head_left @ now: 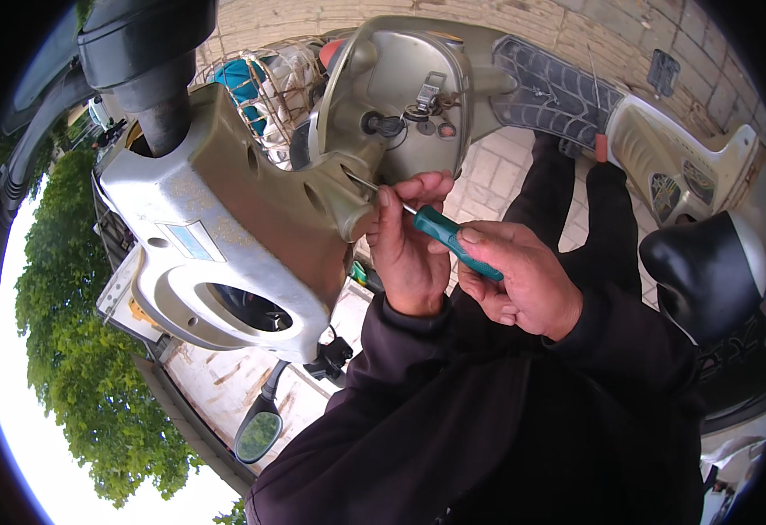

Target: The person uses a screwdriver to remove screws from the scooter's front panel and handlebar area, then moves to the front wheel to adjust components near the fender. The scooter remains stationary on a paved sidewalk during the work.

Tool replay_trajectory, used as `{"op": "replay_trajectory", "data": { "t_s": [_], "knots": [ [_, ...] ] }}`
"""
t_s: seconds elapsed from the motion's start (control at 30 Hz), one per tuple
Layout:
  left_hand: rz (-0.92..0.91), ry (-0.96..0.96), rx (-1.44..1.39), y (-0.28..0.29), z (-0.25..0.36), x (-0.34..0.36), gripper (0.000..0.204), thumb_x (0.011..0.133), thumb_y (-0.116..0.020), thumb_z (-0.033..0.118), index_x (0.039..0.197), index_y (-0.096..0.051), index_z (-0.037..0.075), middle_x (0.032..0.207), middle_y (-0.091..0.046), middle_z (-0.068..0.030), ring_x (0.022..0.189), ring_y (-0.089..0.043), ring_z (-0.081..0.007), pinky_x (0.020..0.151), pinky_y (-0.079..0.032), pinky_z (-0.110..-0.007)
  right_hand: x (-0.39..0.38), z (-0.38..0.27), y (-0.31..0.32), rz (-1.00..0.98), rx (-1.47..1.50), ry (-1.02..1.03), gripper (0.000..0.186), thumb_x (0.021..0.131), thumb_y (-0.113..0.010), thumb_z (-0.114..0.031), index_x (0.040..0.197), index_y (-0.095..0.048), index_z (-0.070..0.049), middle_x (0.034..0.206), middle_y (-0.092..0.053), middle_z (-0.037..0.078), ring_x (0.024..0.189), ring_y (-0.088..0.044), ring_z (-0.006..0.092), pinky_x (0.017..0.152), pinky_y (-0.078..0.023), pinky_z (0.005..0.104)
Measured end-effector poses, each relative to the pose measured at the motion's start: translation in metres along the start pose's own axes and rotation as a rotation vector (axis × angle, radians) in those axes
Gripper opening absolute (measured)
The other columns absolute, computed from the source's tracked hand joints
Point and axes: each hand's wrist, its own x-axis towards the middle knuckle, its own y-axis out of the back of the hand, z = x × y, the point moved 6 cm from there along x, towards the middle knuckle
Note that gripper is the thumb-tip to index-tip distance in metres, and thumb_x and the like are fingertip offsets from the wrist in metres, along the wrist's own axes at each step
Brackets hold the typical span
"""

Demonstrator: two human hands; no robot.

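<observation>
My right hand is closed round the green handle of a screwdriver. The thumb and fingers of my left hand pinch its metal shaft closer to the tip. That tip reaches into a recess in the tan plastic handlebar cover of a scooter; whether it sits in a screw is hidden. Beyond my hands is the scooter's leg shield, where a bunch of keys hangs by the lock.
At left rises a dark handlebar part. A round mirror sits below the cover. A second screwdriver with an orange handle rests by the footboard mat. A wire basket holds bags. The black seat is at right.
</observation>
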Motion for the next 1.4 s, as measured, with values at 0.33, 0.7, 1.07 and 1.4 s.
{"op": "replay_trajectory", "data": {
  "t_s": [0.33, 0.7, 1.07, 1.4],
  "knots": [
    [-0.031, 0.012, -0.081, -0.001, 0.0, 0.002, 0.035, 0.109, -0.051, 0.032, 0.106, -0.068, 0.001, 0.11, -0.074, -0.0157, 0.107, -0.069, -0.03, 0.107, -0.047, -0.047, -0.018, -0.029, -0.018, 0.356, -1.249, 0.901, 0.035, 0.096, -0.07, -0.023, 0.12, -0.06, 0.002, 0.075, -0.064, 0.012, 0.061, -0.066, 0.0212, 0.054, -0.05, 0.0313],
    [-0.024, 0.013, -0.036, -0.001, 0.0, 0.003, 0.035, 0.109, -0.052, 0.034, 0.108, -0.068, 0.003, 0.112, -0.073, -0.0138, 0.108, -0.069, -0.0285, 0.113, -0.044, -0.049, -0.023, -0.029, -0.027, 0.488, -1.688, 0.918, 0.051, 0.085, -0.078, -0.023, 0.126, -0.057, -0.001, 0.085, -0.067, 0.012, 0.061, -0.068, 0.025, 0.054, -0.053, 0.0367],
    [0.0, 0.003, -0.035, -0.003, -0.001, 0.002, 0.034, 0.109, -0.052, 0.033, 0.107, -0.067, 0.003, 0.111, -0.072, -0.0138, 0.106, -0.069, -0.027, 0.113, -0.045, -0.048, -0.015, -0.032, -0.014, 0.338, -1.223, 0.684, 0.04, 0.094, -0.071, -0.026, 0.119, -0.062, 0.004, 0.082, -0.071, 0.016, 0.072, -0.071, 0.0297, 0.059, -0.051, 0.0369],
    [0.025, -0.001, -0.086, -0.005, -0.002, 0.003, 0.032, 0.108, -0.055, 0.031, 0.106, -0.067, 0.002, 0.11, -0.072, -0.0157, 0.107, -0.069, -0.0297, 0.106, -0.052, -0.045, -0.012, -0.038, -0.017, 0.35, -1.175, 0.91, 0.035, 0.09, -0.074, -0.018, 0.117, -0.065, 0.003, 0.085, -0.069, 0.02, 0.07, -0.069, 0.0333, 0.062, -0.052, 0.0385]
  ]
}}
